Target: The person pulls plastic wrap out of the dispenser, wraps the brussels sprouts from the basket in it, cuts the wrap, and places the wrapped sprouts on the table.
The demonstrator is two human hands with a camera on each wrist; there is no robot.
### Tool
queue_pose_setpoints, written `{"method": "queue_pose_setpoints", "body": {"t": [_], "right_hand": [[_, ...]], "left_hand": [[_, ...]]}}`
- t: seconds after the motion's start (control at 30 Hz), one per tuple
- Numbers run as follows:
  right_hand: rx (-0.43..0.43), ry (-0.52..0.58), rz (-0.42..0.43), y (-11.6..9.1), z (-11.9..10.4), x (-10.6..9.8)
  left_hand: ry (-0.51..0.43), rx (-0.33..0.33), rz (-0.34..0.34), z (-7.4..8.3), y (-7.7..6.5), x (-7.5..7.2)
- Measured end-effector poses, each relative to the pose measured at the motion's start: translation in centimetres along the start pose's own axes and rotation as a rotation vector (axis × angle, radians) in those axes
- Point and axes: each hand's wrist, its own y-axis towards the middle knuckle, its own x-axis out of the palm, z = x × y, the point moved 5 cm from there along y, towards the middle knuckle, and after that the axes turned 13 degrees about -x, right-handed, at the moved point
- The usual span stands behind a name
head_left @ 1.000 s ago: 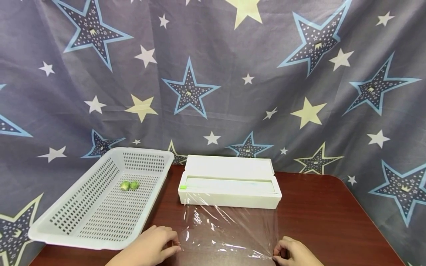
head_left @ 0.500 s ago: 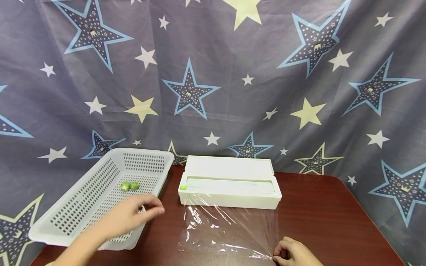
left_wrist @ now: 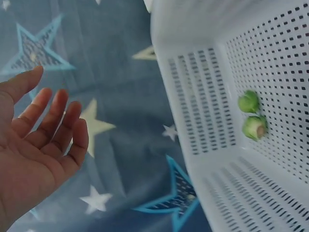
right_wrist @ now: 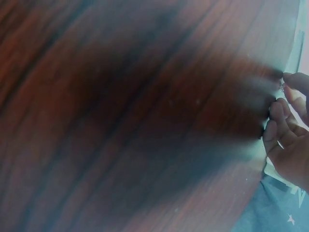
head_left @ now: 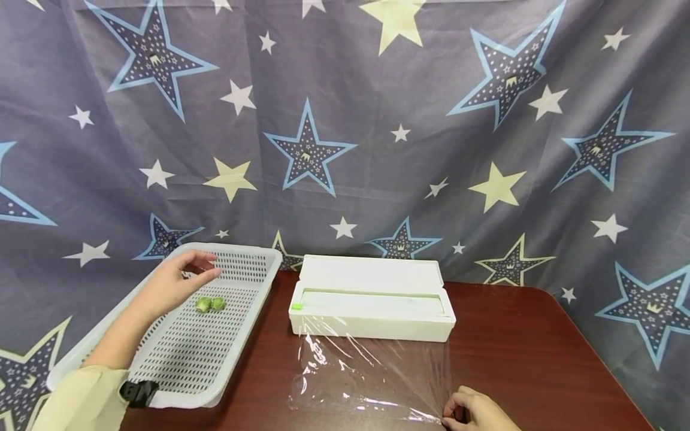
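My left hand (head_left: 175,284) hovers above the white perforated basket (head_left: 188,356), its fingers loosely bent and holding nothing. In the left wrist view that hand (left_wrist: 41,145) has its fingers spread apart. Two small green Brussels sprouts (head_left: 203,304) lie side by side on the basket floor, a little to the right of and below the hand. At the table's front, my right hand (head_left: 477,410) pinches the near right corner of a clear sheet of cling film (head_left: 372,374). The film stretches from a white cling film dispenser box (head_left: 372,326) with its lid raised.
The dark red wooden table (head_left: 517,347) runs back to a grey curtain (head_left: 356,179) printed with stars. A green slider (head_left: 296,306) sits at the left end of the dispenser. A dark band (head_left: 139,393) is worn on the left wrist.
My left hand has let go of the film's near left corner and moved left and up over the basket. The right hand keeps its pinch, and the film lies flat.
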Motion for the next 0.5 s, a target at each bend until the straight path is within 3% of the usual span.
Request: {"method": "queue_pose_setpoints", "body": {"t": [0.1,0.5], "right_hand": [[-0.003,0.006,0.003,0.0,0.0,0.0],[0.026,0.008,-0.009,-0.1,0.0,0.1]], "left_hand": [[0.016,-0.047,0.003,-1.4,0.9,-0.1],[-0.005,-0.236,-0.118,-7.6,3.2,1.3]]}}
